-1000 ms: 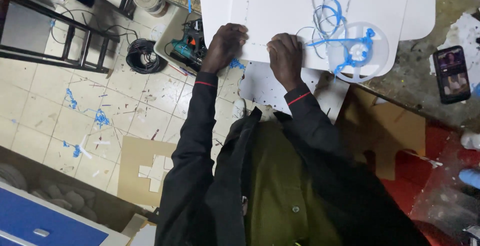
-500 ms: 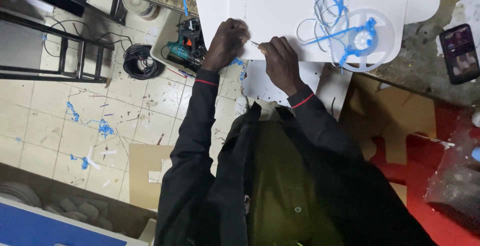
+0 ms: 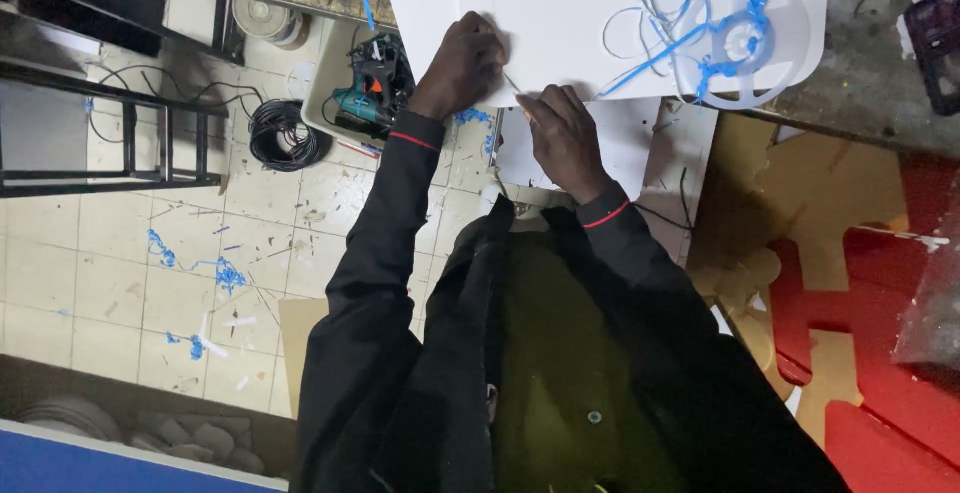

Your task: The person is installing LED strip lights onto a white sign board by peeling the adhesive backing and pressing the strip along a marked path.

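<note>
From my feed I see a black long-sleeved jacket, its fabric slightly shiny and creased along both arms. Each cuff ends in a thin red band just behind the left grip (image 3: 462, 65) and the right grip (image 3: 562, 139). The jacket hangs unzipped (the zip edges part down the chest) over a dark olive-green shirt with one small round button.

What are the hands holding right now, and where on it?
A thin, pale strip runs between both hands at the white sheet's edge: left hand pinches its upper end, right hand its lower end.
</note>
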